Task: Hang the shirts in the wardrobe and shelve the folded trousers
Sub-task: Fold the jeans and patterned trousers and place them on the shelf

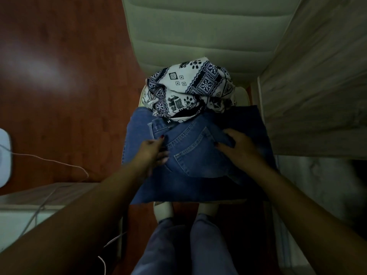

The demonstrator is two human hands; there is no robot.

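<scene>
A pair of blue jeans (194,155), folded with a back pocket facing up, lies across a pale stool (243,96) in front of me. Behind the jeans sits a crumpled white shirt with a dark blue print (190,90). My left hand (154,153) lies on the left part of the jeans, fingers bent against the denim beside the pocket. My right hand (234,142) presses flat on the right part, fingers spread over the fabric. Whether the left fingers pinch the cloth is unclear.
A pale quilted mattress edge (198,26) stands beyond the stool. A grey wood-grain panel (317,86) rises on the right. Reddish wooden floor (69,86) spreads left, with a white cable (59,163) and a white device (4,155). My legs (184,245) are below.
</scene>
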